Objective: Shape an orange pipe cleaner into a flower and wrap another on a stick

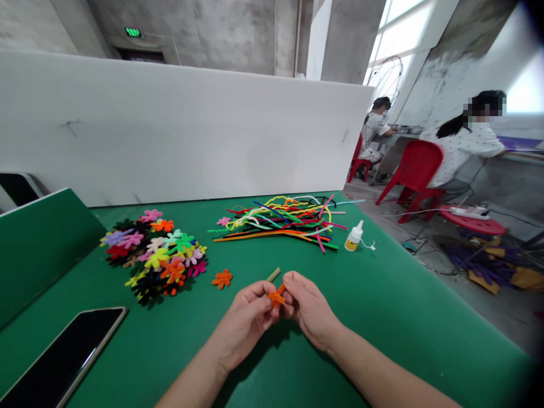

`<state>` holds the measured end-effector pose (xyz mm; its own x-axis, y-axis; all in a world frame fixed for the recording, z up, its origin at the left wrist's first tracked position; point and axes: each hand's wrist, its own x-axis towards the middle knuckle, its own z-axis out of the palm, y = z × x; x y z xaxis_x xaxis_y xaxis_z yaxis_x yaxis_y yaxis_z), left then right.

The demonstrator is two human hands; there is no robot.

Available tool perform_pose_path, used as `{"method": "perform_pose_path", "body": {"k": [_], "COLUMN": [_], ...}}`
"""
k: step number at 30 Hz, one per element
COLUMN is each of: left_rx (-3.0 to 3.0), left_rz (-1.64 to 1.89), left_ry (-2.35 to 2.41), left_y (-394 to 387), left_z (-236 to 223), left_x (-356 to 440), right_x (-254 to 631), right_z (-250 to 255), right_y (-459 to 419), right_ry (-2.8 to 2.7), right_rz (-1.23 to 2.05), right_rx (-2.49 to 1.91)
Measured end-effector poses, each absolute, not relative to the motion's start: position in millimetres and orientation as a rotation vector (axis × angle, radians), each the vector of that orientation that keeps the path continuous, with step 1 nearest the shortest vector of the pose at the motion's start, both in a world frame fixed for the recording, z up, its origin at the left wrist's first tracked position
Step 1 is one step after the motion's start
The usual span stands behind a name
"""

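Between my two hands is an orange pipe cleaner [277, 297], bent into a small folded shape. My left hand [251, 310] pinches it from the left with thumb and fingers. From the right, my right hand [309, 306] grips its upper end, fingers closed. Just beyond my fingertips, a short olive-green stick [274, 275] shows; my hand hides part of it, and I cannot tell whether it is held. An orange pipe-cleaner flower [222, 279] lies flat on the table to the left of my hands.
A heap of colourful pipe-cleaner flowers [164, 252] sits at left, loose pipe cleaners [280, 221] behind my hands. A glue bottle [354, 237] stands at right. A phone [68, 357] lies front left on the green table [408, 317]. A white panel [182, 130] borders the back. Two people sit beyond.
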<state>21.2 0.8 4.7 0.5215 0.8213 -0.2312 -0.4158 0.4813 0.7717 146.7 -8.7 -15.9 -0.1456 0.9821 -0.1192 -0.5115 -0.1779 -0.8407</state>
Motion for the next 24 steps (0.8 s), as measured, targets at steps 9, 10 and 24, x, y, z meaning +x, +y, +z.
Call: {"method": "perform_pose_path", "body": {"k": [9,10,24], "left_rx": [0.684,0.715,0.786], "left_rz": [1.038,1.034,0.978], "left_ry": [0.714,0.717,0.667], "left_y": [4.5,4.3,2.7], "left_z": [-5.9,-6.8,-6.5], "left_x": [25.1,25.4,24.8], "right_x": [149.7,149.9,151.8], "right_z": [-17.2,-17.8,-15.4], "right_y": [-9.3,-9.3,-8.4], "right_ry": [-1.104,-1.127,-1.137], "right_rz": [1.400,1.371,1.347], "right_rx": [-0.808,-0.812,-0.774]}}
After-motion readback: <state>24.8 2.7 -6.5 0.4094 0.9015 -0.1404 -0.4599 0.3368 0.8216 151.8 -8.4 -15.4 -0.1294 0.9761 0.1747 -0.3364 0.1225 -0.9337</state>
